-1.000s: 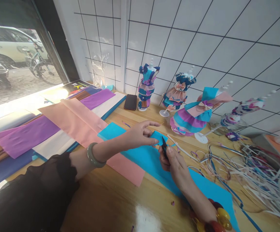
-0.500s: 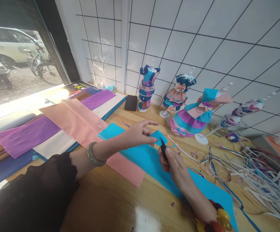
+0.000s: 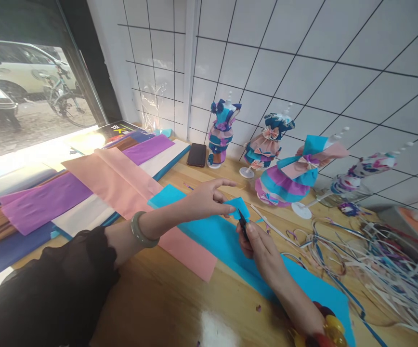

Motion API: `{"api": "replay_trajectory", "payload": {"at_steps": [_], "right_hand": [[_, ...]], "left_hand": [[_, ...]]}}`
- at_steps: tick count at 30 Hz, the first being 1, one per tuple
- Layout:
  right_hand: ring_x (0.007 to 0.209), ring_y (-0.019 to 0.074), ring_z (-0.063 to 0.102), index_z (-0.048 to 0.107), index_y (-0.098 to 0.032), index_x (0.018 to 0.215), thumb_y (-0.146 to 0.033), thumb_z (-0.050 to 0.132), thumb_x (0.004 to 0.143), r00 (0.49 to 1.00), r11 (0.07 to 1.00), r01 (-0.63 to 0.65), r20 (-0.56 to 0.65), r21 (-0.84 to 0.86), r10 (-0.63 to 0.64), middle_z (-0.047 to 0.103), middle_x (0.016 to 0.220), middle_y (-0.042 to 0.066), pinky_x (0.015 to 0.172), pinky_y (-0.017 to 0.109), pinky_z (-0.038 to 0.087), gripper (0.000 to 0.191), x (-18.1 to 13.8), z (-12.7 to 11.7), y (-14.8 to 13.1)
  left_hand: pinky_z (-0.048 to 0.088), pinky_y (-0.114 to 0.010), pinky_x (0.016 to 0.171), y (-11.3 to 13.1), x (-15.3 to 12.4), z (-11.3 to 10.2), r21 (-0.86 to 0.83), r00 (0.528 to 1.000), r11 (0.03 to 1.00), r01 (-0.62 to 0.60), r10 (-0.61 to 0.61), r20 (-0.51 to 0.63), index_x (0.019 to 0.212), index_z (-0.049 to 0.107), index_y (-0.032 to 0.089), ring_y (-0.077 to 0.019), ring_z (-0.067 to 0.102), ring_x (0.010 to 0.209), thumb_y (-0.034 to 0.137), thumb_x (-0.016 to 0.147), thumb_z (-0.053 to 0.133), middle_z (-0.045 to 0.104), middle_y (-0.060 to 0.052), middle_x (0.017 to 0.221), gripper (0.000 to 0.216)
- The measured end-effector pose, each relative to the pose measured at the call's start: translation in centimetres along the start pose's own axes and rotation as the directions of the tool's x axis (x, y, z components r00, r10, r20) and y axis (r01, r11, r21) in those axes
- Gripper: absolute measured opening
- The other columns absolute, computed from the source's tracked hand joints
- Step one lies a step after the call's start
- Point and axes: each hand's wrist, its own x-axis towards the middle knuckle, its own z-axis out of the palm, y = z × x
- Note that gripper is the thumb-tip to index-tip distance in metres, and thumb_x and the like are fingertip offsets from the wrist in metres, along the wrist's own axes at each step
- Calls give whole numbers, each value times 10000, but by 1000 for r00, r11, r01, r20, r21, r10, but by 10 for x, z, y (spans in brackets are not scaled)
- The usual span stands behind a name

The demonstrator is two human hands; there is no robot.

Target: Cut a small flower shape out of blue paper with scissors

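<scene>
My left hand [image 3: 205, 198] pinches a small piece of blue paper [image 3: 238, 207] between thumb and fingers, its index finger stretched out above. My right hand [image 3: 259, 243] is closed round small black scissors [image 3: 243, 224], whose blades meet the lower edge of that piece. Both hands hover over a long blue paper sheet [image 3: 223, 236] lying on the wooden table [image 3: 180, 308]. A pink sheet [image 3: 122, 185] lies under my left forearm.
Purple [image 3: 43, 202], white and dark blue sheets spread at the left. A black phone [image 3: 196, 154] and several small mannequins in paper dresses [image 3: 223, 130] [image 3: 292, 176] stand along the tiled wall. A tangle of paper strips [image 3: 382, 260] covers the right side.
The small blue piece has lifted and folded up between my left fingers, and the scissors have closed in beneath it. The view has shifted slightly.
</scene>
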Motion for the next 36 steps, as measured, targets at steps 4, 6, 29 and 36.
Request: {"api": "replay_trajectory", "payload": {"at_steps": [4,6,29,36], "right_hand": [[518,124,301,513,-196,889,-549,360,961,1000,1000,2,11,-19,-1,322,618,-50,470,277,205,392,1,-1,1],[517,123,304,515,-197,884,-554,361,959,1000,999,2,14,-33,-2,323,616,-50,471,275,212,396,2,-1,1],[497,123,292,491,-205,847,-581,391,935,999,996,-20,28,-85,23,335,579,-59,469,273,223,399,3,-3,2],[493,123,297,490,-204,864,-591,403,927,999,999,-32,20,-44,33,326,574,-60,456,269,225,402,5,-6,4]], "left_hand": [[472,-227,607,0,1,-1,31,999,999,-18,19,-31,1323,441,176,-146,655,678,262,728,729,614,40,623,667],[471,-225,605,-1,1,-2,43,999,999,-24,26,-42,1328,436,177,-144,654,681,259,728,730,623,34,645,673],[483,-260,618,-3,2,-2,137,996,989,-63,71,-54,1320,437,197,-161,654,713,318,752,705,636,6,718,640],[483,-269,650,-3,2,-2,68,997,996,-62,64,-39,1304,449,182,-139,637,701,247,727,714,608,15,743,639]]}}
